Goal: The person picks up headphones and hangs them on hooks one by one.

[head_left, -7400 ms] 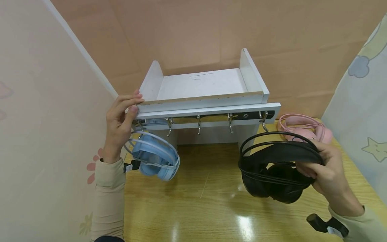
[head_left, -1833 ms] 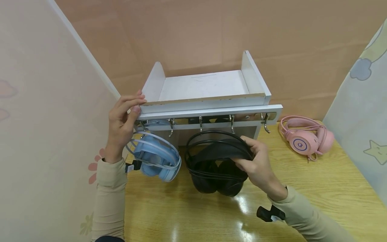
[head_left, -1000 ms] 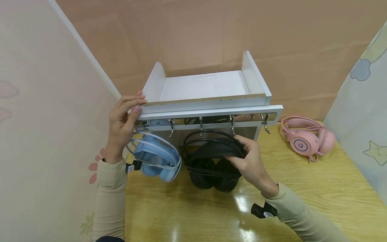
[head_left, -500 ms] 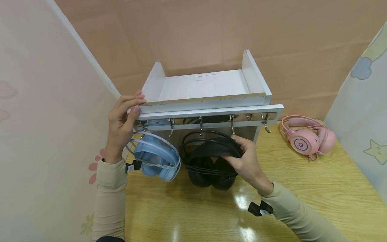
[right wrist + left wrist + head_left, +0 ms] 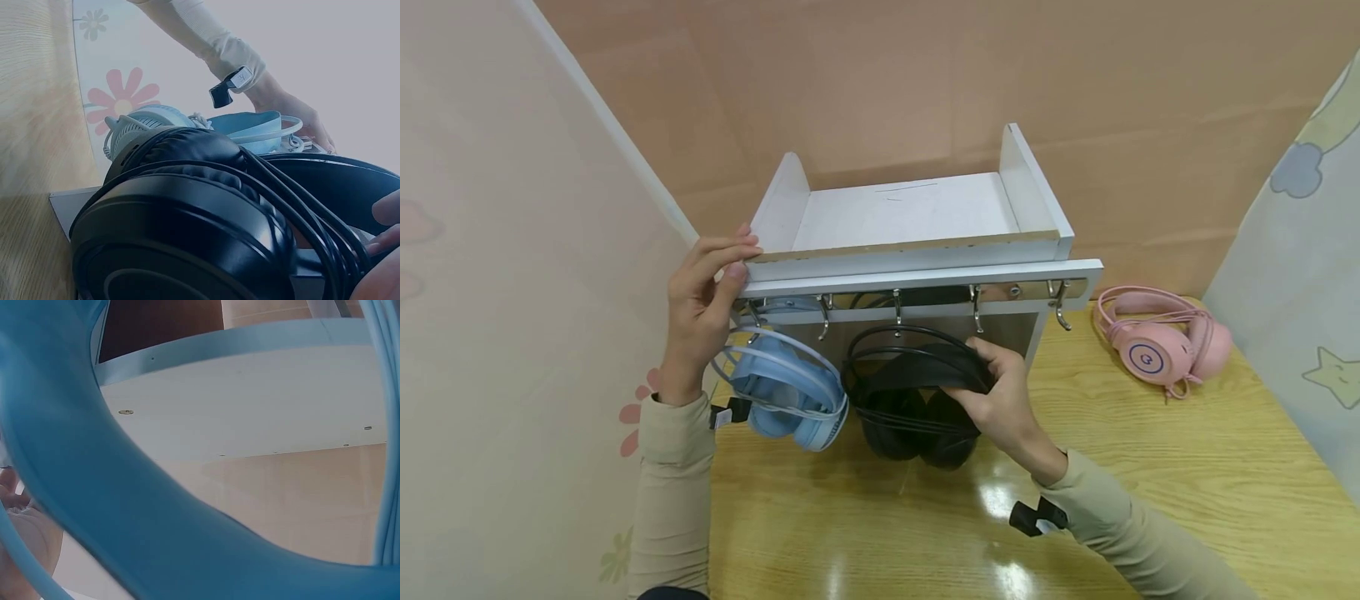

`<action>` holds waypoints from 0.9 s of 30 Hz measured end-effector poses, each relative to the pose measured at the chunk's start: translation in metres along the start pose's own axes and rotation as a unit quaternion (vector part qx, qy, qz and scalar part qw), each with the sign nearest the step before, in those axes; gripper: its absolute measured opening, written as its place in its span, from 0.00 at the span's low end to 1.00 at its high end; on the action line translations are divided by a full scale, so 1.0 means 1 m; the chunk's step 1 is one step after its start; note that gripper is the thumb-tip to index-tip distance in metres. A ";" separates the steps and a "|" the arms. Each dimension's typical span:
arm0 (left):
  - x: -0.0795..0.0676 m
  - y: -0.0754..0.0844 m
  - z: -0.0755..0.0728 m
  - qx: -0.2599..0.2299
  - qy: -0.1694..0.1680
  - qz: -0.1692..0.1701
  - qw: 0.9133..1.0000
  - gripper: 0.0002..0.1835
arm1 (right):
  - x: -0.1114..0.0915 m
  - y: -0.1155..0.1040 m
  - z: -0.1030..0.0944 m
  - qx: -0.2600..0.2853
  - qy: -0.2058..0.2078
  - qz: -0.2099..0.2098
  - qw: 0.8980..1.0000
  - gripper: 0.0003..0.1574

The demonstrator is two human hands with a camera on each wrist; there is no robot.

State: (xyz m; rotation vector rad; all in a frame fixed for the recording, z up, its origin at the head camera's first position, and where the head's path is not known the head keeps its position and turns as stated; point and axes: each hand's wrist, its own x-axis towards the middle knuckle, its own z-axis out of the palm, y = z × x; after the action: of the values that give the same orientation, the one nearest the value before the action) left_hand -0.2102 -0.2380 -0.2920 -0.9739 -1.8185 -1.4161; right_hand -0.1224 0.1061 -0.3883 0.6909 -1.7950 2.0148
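Head view has the black headset point(image 5: 897, 417) hanging low in front of the rack point(image 5: 901, 212), about below its middle hook point(image 5: 897, 312), band point(image 5: 917, 368) running side to side, roughly along the rack. Right hand point(image 5: 1002, 402) is the near one, pinching the band's end toward the rack's right side. Left hand point(image 5: 702, 307) is well apart from that, gripping the rack's left end, just above the blue headset point(image 5: 788, 371). Can't tell if the band actually touches the hook.
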 end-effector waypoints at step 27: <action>0.000 0.001 0.000 -0.002 0.002 -0.003 1.000 0.11 | 0.009 0.013 -0.005 -0.068 -0.045 -0.003 0.997 0.10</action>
State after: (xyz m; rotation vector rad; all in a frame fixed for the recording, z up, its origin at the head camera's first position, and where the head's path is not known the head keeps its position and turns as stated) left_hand -0.2096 -0.2376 -0.2912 -0.9671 -1.8184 -1.4256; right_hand -0.1378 0.1090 -0.3937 0.7555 -1.9575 1.8627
